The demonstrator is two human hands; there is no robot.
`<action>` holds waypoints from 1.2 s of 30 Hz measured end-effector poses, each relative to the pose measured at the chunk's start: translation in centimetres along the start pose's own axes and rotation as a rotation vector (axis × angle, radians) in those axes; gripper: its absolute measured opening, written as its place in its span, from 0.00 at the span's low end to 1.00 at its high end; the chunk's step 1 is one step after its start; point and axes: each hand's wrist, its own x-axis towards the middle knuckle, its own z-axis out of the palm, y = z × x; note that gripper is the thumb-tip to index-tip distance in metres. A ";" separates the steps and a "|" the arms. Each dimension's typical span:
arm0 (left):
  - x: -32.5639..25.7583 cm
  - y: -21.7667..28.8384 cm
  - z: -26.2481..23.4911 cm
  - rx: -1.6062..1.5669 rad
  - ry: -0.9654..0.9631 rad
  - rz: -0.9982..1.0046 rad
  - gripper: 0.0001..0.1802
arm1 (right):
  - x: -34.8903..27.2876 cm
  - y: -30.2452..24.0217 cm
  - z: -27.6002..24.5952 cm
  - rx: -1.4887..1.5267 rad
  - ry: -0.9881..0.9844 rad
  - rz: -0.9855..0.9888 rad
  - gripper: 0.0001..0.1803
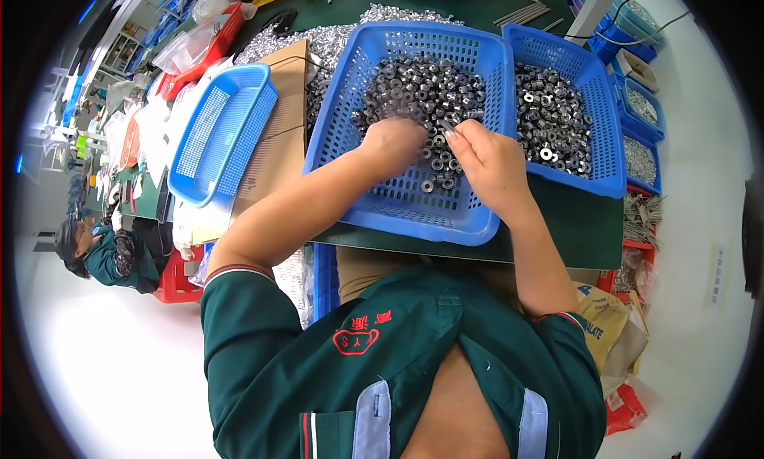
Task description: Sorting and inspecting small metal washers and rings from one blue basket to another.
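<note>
In front of me a blue perforated plastic basket (446, 228) holds a heap of small shiny metal rings (458, 93), several of them lying loose toward its near side. Over the middle of that heap is my left hand (394, 147), its fingers curled and smeared by motion, so any hold is hidden. My right hand (492, 166) is closed at the basket's right side, thumb and forefinger pinched together. A small pale tip shows at that pinch, too small to name. The two hands face each other, a short gap apart.
A second blue basket (609, 160) of similar metal rings adjoins on the right. To the left, a blue basket (213, 190) rests by cardboard (274, 128). Loose shiny parts (306, 46) are heaped behind on the green table (589, 236). Another person (119, 256) sits far left.
</note>
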 end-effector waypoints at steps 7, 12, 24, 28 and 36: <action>1.0 -1.0 -3.0 -0.670 -0.059 -0.142 0.12 | 0.1 0.2 0.1 -0.003 0.036 -0.029 0.13; 0.4 -1.0 -5.2 -1.920 -0.147 -0.275 0.13 | 0.0 -0.1 -0.2 -0.013 0.006 0.008 0.13; -0.7 1.4 -6.1 -1.741 -0.119 -0.069 0.14 | 0.1 -0.4 -0.3 0.007 0.010 0.023 0.11; -0.7 1.5 -6.0 -1.555 -0.071 -0.082 0.13 | 0.1 -0.1 -0.1 -0.058 0.005 -0.008 0.11; -0.7 0.8 -5.6 -1.842 -0.232 -0.114 0.12 | -0.1 -0.2 -0.1 -0.113 0.036 -0.117 0.11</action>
